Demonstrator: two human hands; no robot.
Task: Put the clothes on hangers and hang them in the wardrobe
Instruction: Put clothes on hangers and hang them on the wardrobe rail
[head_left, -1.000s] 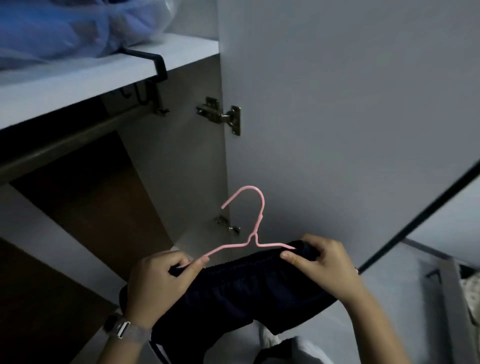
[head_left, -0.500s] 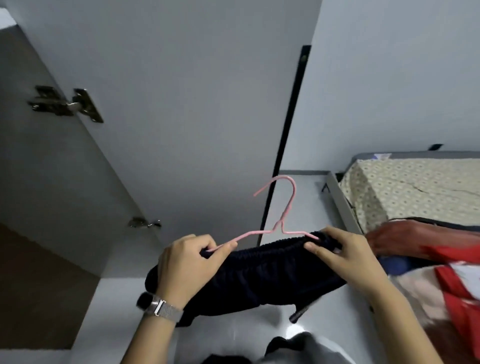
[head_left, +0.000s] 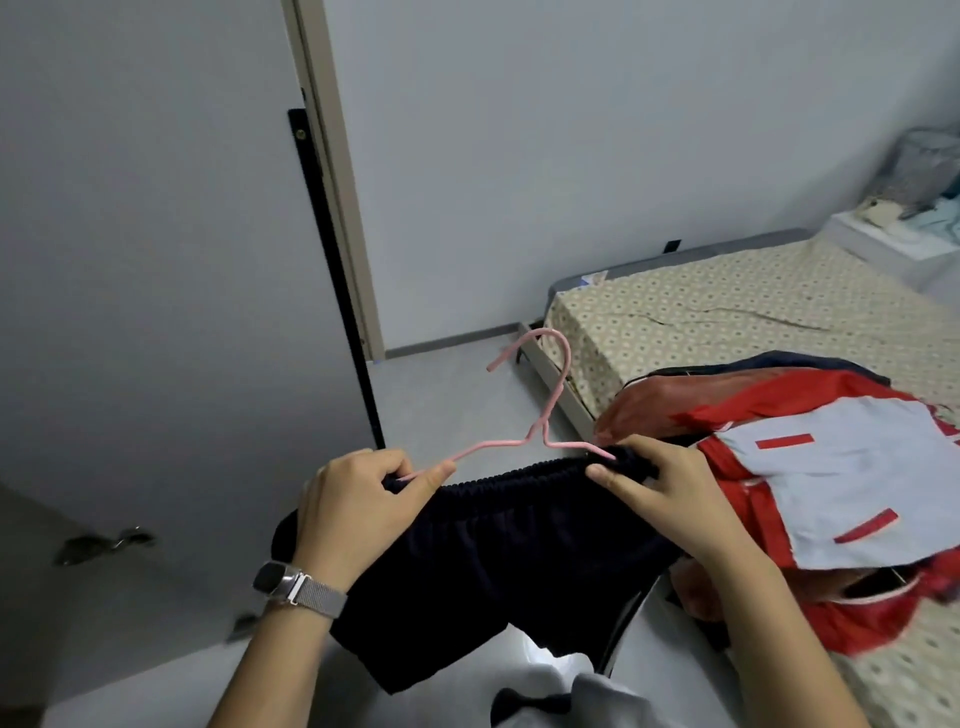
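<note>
A pair of dark navy shorts (head_left: 498, 561) hangs by its elastic waistband from a thin pink hanger (head_left: 550, 410), whose hook points up and to the left. My left hand (head_left: 358, 509) grips the left end of the waistband and hanger, thumb pressed on the pink wire. At the right end, my right hand (head_left: 660, 493) pinches the waistband over the hanger's arm. The open white wardrobe door (head_left: 156, 260) fills the left of the view. The wardrobe's inside is out of view.
A bed (head_left: 727, 312) with a patterned sheet stands at the right. On it lies a heap of red, grey and dark clothes (head_left: 810, 467). A white bedside stand (head_left: 893, 244) with small items is at the far right. Grey floor (head_left: 457, 395) lies between door and bed.
The view has swung right, away from the wardrobe shelf and rail, toward the bed and the heap of clothes. Both hands keep the same hold on the shorts and hanger.
</note>
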